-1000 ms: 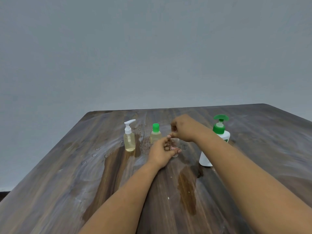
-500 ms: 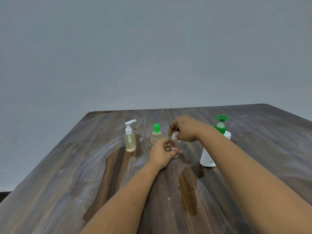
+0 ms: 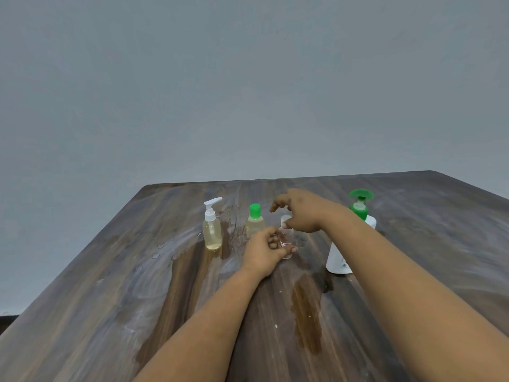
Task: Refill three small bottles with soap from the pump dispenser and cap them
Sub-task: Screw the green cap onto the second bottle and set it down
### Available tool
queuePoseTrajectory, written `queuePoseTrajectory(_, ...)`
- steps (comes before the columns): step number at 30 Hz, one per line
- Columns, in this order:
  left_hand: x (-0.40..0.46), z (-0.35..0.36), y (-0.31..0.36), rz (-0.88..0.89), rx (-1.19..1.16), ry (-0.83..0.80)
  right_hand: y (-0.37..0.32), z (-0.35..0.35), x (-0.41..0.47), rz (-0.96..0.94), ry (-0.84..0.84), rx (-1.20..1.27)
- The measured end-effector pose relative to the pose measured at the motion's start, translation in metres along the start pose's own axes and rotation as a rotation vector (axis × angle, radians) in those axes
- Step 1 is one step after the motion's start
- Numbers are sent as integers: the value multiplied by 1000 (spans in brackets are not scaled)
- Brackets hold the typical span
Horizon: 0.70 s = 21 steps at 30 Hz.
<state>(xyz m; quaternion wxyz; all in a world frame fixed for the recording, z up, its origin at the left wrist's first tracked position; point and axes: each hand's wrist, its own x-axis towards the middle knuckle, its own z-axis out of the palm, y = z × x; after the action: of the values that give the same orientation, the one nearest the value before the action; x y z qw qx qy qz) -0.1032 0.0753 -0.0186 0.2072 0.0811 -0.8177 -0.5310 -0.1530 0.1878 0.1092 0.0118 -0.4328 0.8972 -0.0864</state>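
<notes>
Small clear bottle (image 3: 286, 238), frame centre: lower body hidden behind left hand (image 3: 264, 250); red label too small to read. White dispenser (image 3: 338, 260), right of centre: mostly hidden behind right forearm. Both forearms cut off at bottom edge.

glossy wet wood-grain table (image 3: 110, 312), clear plastic bottles (image 3: 212, 234)

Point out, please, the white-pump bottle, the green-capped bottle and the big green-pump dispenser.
white-pump bottle (image 3: 212, 235): head view, on its yellowish body.
green-capped bottle (image 3: 255, 211): head view, on its green cap.
green-pump dispenser (image 3: 337, 261): head view, on its white body.
</notes>
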Motion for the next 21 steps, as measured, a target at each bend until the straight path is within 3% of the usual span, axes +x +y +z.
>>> queuePoseTrajectory(21,-1,-1,2,9,22,-1,-1,-1,-6,-35,23,-17)
